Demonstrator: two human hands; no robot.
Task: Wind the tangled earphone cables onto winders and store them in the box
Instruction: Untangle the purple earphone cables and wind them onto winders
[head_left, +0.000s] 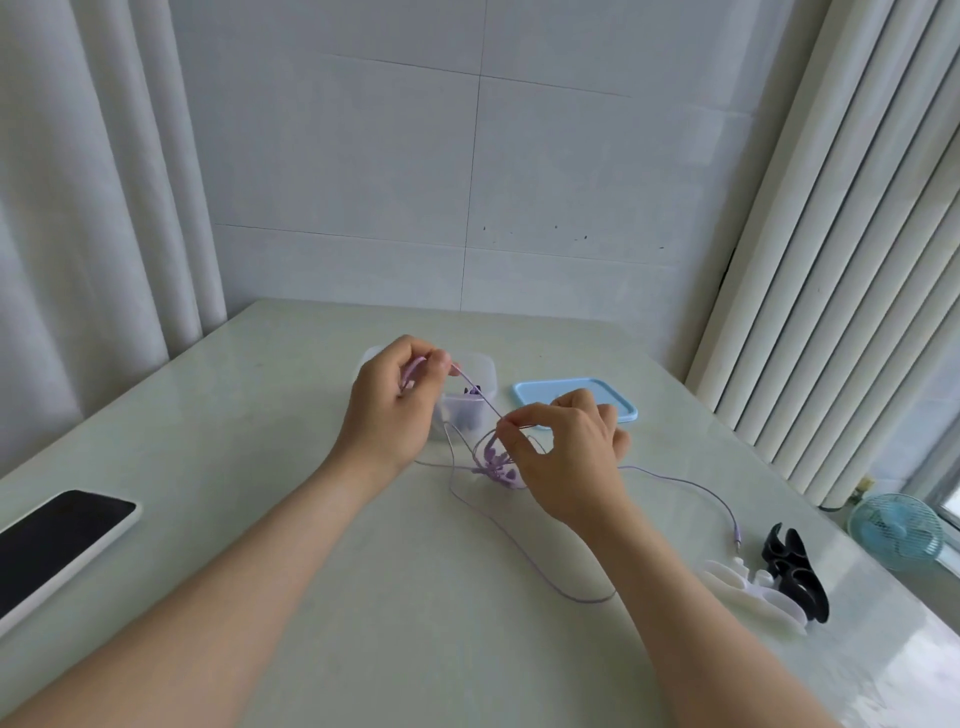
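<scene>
A thin purple earphone cable (524, 551) trails in loops over the pale table, its jack plug (736, 538) lying at the right. My left hand (395, 405) pinches a stretch of it above the clear plastic box (480, 371). My right hand (566, 452) pinches the same taut strand lower down, just above a purple winder (496, 467) on the table with cable looped around it. Something dark and purple lies inside the box, partly hidden by my left hand.
A light blue lid (566, 392) lies right of the box. A white winder (753, 592) and a black winder (795, 571) rest at the table's right edge. A phone (57, 540) lies at the left edge. A small blue fan (896, 530) stands beyond the table.
</scene>
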